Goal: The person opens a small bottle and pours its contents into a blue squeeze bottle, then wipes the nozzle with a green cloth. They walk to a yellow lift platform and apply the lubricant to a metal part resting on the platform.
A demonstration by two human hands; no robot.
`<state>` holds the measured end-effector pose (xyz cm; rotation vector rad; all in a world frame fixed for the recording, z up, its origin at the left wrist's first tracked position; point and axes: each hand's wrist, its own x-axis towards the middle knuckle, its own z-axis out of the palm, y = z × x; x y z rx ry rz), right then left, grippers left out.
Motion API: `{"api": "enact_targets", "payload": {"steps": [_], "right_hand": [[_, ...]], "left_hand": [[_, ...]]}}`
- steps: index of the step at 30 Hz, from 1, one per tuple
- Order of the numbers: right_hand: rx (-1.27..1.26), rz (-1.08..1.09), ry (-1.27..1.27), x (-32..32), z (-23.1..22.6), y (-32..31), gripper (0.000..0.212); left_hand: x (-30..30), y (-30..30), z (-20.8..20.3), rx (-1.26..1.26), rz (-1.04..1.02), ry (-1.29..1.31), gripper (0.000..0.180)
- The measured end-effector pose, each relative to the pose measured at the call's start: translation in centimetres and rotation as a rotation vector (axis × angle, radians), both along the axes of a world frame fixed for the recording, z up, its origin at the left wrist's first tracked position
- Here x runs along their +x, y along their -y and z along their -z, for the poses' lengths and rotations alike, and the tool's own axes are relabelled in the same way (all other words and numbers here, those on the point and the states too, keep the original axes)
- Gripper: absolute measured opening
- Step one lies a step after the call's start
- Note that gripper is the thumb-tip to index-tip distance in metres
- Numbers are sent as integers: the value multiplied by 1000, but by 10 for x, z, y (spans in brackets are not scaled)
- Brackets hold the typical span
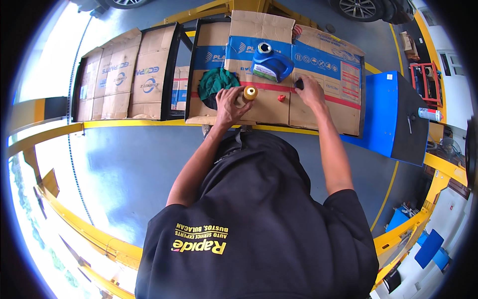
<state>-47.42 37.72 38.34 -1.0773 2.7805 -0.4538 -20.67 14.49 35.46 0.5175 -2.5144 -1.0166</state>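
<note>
My left hand (230, 105) is closed round a small amber bottle (247, 95), its pale top facing up. My right hand (310, 91) has its fingers curled on a small black round piece (298, 84) that looks like a cap, low over the cardboard (269, 110). Between and beyond my hands a blue jug (271, 65) with a handle stands upright, its mouth uncovered. A small red piece (281, 98), perhaps a cap, lies between my hands. Just left of the bottle is a crumpled green cloth (218, 81).
More cardboard (117, 82) covers a framed surface to the left. On the right, a blue panel (381, 114) adjoins a dark surface holding a spray can (430, 114). Yellow metal beams (114, 124) run along the near edge and sides. Car wheels (356, 8) show at the far side.
</note>
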Motion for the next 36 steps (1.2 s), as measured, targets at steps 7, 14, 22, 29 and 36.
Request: {"api": "enact_targets", "payload": {"steps": [7,14,22,29,36], "right_hand": [[-494,-148,62,-1,-141,83,38],[-353,-303,163,13,-165,128,31],[-193,-550,15,13,-182,139,26],[73,-833,-90,-2,-191,161,40],[214,-743,-163,2,-197,166,31]], "left_hand": [[0,5,0,83,36,72,63],[0,3,4,39,29,22,62],[-4,5,-6,-9,13,-24,63],[-37,27,-47,-19,122,-61,60],[-49,49,-63,-63,210,-10,59]]}}
